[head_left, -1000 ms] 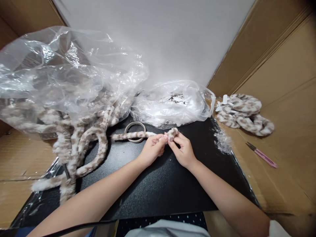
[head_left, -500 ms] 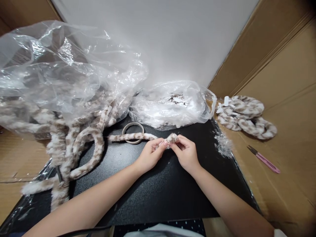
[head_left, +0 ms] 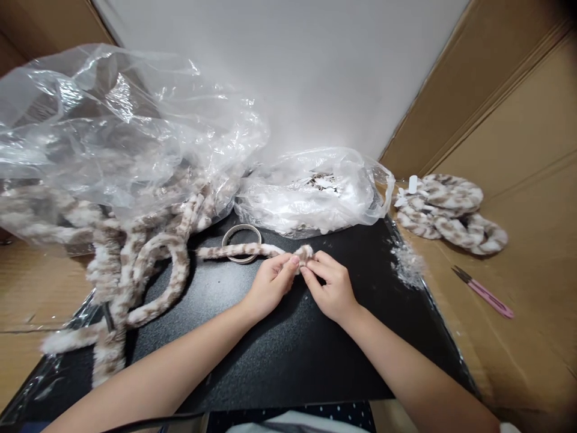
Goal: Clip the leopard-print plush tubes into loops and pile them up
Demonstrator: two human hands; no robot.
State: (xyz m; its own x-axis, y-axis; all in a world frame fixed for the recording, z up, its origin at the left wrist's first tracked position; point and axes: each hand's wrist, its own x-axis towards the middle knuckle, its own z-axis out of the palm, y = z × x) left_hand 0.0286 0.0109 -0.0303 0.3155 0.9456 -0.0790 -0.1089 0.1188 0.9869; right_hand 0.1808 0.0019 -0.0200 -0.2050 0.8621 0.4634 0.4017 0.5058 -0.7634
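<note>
A thin fluffy strip (head_left: pixel 238 249), white with brown patches, runs from the left across a roll of tape (head_left: pixel 242 228) and ends between my fingers. My left hand (head_left: pixel 273 282) pinches it between thumb and fingers. Close on the other side, my right hand (head_left: pixel 331 285) grips the bunched end with thumb and fingertips. Both hands are near the middle of the black table (head_left: pixel 288 355). The fingers partly cover the strip's end, so its shape there is unclear.
A large clear bag (head_left: pixel 135 132) and loose furry strips (head_left: pixel 166 300) fill the left. Behind my hands lies a clear bag of small pieces (head_left: pixel 311 192). On cardboard at right are finished-looking furry loops (head_left: pixel 451 210) and pink-handled snips (head_left: pixel 487 294); fluff (head_left: pixel 408 264) lies at the table edge.
My right hand has shifted slightly left, closer to my left hand. The bunched end of the strip has turned and moved left with it.
</note>
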